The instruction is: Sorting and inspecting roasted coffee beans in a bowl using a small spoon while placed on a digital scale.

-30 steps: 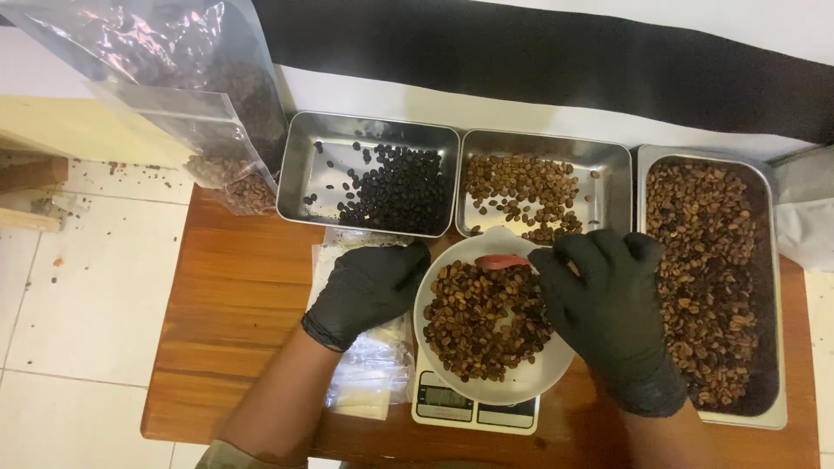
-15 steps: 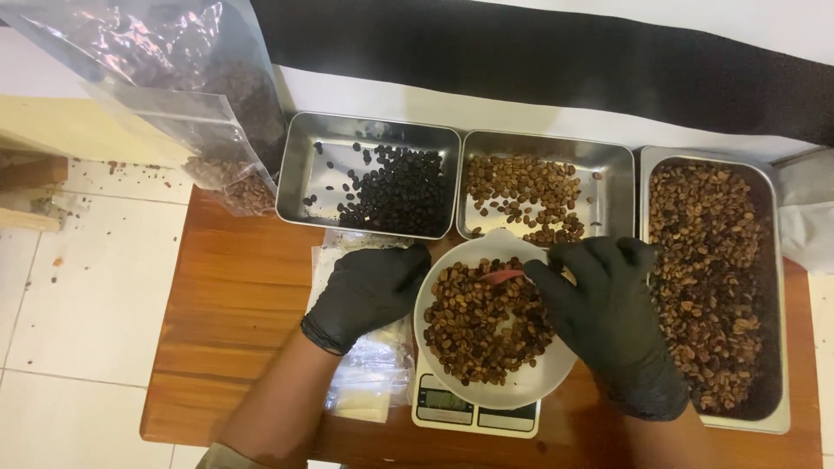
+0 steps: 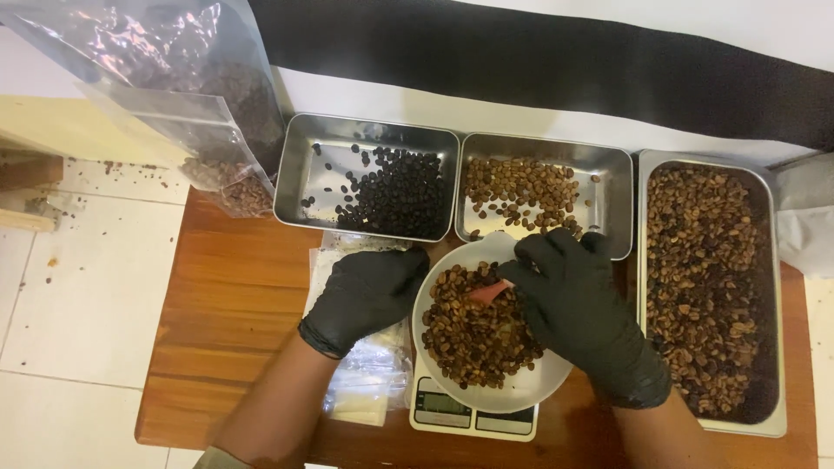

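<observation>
Three steel trays [image 3: 300,178] line the table [image 3: 230,295]'s far edge. One white bowl [image 3: 512,401] of beans sits on a scale [image 3: 473,419]. The right hand [image 3: 578,308] pinches a small red scoop [image 3: 488,293] over the beans; the left hand [image 3: 369,291] cups the bowl's rim, fingers curled

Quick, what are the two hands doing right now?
Left hand: curled against the rim of the white bowl, holding nothing.
Right hand: over the beans, pinching a small red tool.
</observation>
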